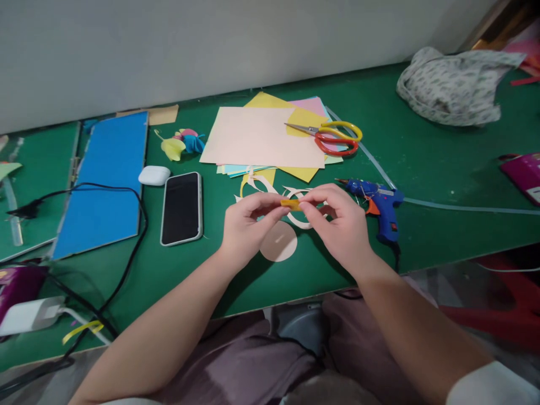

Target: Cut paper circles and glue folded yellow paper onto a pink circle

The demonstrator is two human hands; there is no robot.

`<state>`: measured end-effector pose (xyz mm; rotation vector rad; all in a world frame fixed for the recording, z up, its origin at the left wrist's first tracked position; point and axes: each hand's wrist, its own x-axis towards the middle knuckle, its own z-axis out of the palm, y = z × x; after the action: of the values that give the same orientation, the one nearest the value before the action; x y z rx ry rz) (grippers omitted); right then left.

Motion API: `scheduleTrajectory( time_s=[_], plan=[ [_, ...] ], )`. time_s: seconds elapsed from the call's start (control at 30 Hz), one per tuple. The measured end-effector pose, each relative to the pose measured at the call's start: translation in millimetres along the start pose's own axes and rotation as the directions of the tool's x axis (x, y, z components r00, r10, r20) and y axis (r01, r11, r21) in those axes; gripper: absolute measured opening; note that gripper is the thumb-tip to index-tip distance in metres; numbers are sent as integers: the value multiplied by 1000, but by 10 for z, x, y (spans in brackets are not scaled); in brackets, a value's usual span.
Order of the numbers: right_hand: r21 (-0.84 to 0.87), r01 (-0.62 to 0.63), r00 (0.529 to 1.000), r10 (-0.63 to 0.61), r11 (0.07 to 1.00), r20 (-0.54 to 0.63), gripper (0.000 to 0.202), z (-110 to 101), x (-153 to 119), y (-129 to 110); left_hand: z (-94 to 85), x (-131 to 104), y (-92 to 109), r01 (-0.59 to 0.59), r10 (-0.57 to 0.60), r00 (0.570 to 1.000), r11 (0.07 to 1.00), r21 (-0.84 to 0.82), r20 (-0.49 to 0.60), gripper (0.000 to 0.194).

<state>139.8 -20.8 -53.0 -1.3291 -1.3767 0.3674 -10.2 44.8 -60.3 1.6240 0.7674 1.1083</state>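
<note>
My left hand (248,225) and right hand (340,222) pinched the two ends of a small yellow paper piece (291,205) between thumbs and fingers. Just below it lay a pale paper disc (279,242); right of the grip, a blue hot glue gun (377,202); beyond, yellow-and-red-handled scissors (337,138) on stacked paper sheets (257,135).

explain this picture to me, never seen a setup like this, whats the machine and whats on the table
There is no machine here: the person's own bare hands do the work. The single picture comes from a camera worn on the head, looking forward and down.

The left hand and right hand pinch a small yellow piece between them. Just below it on the green table lies a pale disc. Beyond are stacked paper sheets with scissors on top. A blue glue gun lies to the right, a phone to the left.
</note>
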Motion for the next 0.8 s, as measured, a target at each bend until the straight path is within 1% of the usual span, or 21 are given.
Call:
scheduleTrajectory(
  time_s=[0.23,0.53,0.6,0.8],
  plan=[
    [-72,106,994,-107,992,-13,7,-6,12,12,-16,19,-7,26,-26,999,999,-19,22,15],
    [-106,191,980,-195,976,-30,8,-2,-5,27,-22,15,24,78,-76,996,996,-36,35,16],
    [-103,197,979,-201,975,-30,9,1,-8,27,-22,17,26,75,-74,997,996,-39,30,16],
    [-44,159,987,-159,986,-2,10,-19,-6,-4,-23,27,20,53,-49,998,993,-105,45,14]
  ],
)
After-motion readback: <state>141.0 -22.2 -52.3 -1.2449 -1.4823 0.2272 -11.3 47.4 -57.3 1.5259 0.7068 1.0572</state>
